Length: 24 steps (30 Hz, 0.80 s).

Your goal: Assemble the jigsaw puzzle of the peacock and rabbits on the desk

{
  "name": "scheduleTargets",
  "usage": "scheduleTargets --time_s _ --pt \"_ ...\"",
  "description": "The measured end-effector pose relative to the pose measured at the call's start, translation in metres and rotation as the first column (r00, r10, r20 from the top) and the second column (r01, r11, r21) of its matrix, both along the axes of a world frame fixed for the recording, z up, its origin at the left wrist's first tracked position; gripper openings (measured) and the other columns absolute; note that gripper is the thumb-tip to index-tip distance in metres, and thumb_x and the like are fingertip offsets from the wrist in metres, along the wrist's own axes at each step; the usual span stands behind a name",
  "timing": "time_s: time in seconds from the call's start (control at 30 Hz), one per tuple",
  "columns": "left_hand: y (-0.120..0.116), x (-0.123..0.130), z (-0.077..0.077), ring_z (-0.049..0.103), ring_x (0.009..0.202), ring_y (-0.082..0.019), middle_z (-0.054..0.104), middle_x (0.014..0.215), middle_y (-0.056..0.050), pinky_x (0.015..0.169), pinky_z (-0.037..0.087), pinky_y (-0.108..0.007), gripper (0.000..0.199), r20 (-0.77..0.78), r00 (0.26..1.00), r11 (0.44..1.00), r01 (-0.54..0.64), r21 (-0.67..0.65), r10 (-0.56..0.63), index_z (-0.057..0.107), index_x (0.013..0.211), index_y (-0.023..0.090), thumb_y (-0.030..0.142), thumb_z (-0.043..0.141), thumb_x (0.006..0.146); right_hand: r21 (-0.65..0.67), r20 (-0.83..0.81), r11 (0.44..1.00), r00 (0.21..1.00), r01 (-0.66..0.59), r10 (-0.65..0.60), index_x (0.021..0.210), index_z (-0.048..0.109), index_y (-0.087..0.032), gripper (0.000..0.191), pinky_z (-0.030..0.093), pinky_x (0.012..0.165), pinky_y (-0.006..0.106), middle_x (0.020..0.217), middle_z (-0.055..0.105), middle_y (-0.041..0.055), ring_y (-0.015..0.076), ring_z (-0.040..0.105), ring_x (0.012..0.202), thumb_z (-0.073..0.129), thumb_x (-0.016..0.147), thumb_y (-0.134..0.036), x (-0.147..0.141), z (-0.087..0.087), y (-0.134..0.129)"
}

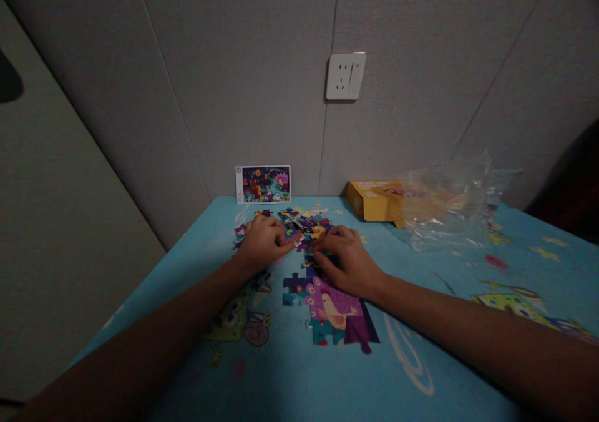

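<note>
Loose jigsaw pieces [306, 220] lie in a colourful heap at the back middle of the table. At the heap's left side is my left hand [263, 241], fingers bent, its thumb tip against a small puzzle piece [298, 240]. My right hand [345, 261] is at the heap's front right, with index finger and thumb close together on what looks like a puzzle piece, mostly hidden by the fingers. Just in front of it lies a joined puzzle section [331, 309] with a pink-purple figure. More pieces [238, 235] show left of my left hand.
A picture card [262, 185] of the puzzle leans on the wall. At the back right are a yellow box [374, 200] and a crumpled clear plastic bag [444, 203]. A blue cartoon-print cloth [281, 372] covers the table. A socket [345, 77] is on the wall.
</note>
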<state>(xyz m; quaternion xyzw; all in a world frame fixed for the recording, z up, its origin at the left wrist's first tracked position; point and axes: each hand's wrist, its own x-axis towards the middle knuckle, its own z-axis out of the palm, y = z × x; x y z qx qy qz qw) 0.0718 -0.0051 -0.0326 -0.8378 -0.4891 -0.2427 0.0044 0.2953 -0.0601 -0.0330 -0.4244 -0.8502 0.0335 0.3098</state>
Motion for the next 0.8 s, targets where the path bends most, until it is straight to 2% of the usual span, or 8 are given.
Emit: scheduleTargets --time_s 0.17,0.27,0.37,0.47,0.57,0.63,0.7,0.8 --pt "-0.0045 0.0002 0.0056 0.058 0.095 -0.025 0.067 0.074 -0.002 0.089 0.038 -0.041 0.024 0.053 0.999 0.999 0.005 0.032 -0.007 0.057 0.060 0.019 0.026 0.072 0.078 0.018 0.008 1.000 1.000 0.001 -0.001 0.092 0.069 -0.021 0.013 0.033 0.084 0.041 0.096 0.073 0.0030 0.0241 0.053 0.096 0.057 0.091 -0.025 0.0021 -0.0008 0.0010" --pt "-0.0042 0.0004 0.0061 0.058 0.093 -0.025 0.065 0.076 -0.003 0.087 0.040 -0.040 0.020 0.103 0.993 0.998 -0.053 0.019 0.051 0.056 0.062 0.020 0.024 0.069 0.078 0.023 0.002 1.000 1.000 0.007 -0.007 0.093 0.069 -0.021 0.013 0.033 0.085 0.041 0.098 0.073 0.0029 0.0241 0.053 0.096 0.057 0.091 -0.025 0.0028 -0.0012 0.0014" --pt "-0.0022 -0.0002 0.0058 0.059 0.091 -0.025 0.065 0.082 -0.003 0.084 0.042 -0.037 0.004 0.160 0.980 0.993 -0.117 0.004 0.115 0.061 0.075 0.020 0.020 0.065 0.076 0.013 0.006 1.000 1.000 0.018 -0.018 0.093 0.069 -0.021 0.013 0.033 0.085 0.042 0.098 0.072 0.0034 0.0244 0.053 0.096 0.057 0.090 -0.025 0.0030 -0.0012 0.0014" --pt "-0.0016 -0.0016 0.0067 0.059 0.086 -0.023 0.063 0.083 -0.002 0.079 0.044 -0.034 0.026 0.219 0.958 0.982 -0.184 -0.036 0.187 0.063 0.101 0.019 0.016 0.059 0.075 -0.006 -0.004 0.999 0.999 0.040 -0.040 0.104 0.068 -0.019 0.020 0.035 0.086 0.043 0.100 0.071 0.0068 0.0258 0.053 0.099 0.057 0.089 -0.025 0.0031 -0.0016 0.0011" --pt "-0.0037 -0.0027 0.0069 0.059 0.093 -0.027 0.064 0.090 -0.004 0.083 0.045 -0.039 0.048 0.161 0.954 0.966 -0.240 -0.093 0.253 0.057 0.126 0.022 0.022 0.059 0.078 -0.027 -0.020 0.998 0.998 0.061 -0.062 0.121 0.062 -0.016 0.035 0.037 0.089 0.044 0.106 0.069 0.0110 0.0269 0.053 0.102 0.055 0.089 -0.026 0.0029 -0.0020 0.0007" --pt "-0.0060 -0.0027 0.0054 0.054 0.108 -0.032 0.064 0.111 -0.008 0.092 0.042 -0.046 0.057 0.075 0.969 0.969 -0.229 -0.096 0.237 0.053 0.137 0.027 0.030 0.060 0.080 -0.040 -0.011 0.997 0.998 0.068 -0.068 0.129 0.058 -0.016 0.041 0.037 0.092 0.045 0.110 0.067 0.0121 0.0274 0.052 0.105 0.054 0.089 -0.027 0.0027 -0.0023 0.0005" --pt "-0.0080 -0.0022 0.0032 0.045 0.122 -0.037 0.056 0.132 -0.009 0.099 0.036 -0.053 0.056 0.000 0.985 0.980 -0.172 -0.101 0.173 0.053 0.139 0.033 0.037 0.060 0.083 -0.050 0.001 0.996 0.997 0.074 -0.074 0.131 0.057 -0.016 0.043 0.037 0.093 0.045 0.111 0.067 0.0125 0.0279 0.052 0.107 0.054 0.089 -0.027 0.0024 -0.0027 0.0006" --pt "-0.0088 -0.0017 0.0010 0.037 0.129 -0.040 0.055 0.139 -0.005 0.103 0.029 -0.058 0.047 -0.064 0.997 0.988 -0.048 -0.144 0.039 0.061 0.129 0.034 0.049 0.062 0.084 -0.058 0.007 0.995 0.997 0.081 -0.081 0.128 0.058 -0.017 0.042 0.037 0.095 0.046 0.113 0.067 0.0127 0.0282 0.052 0.109 0.054 0.088 -0.028 0.0022 -0.0038 0.0013"
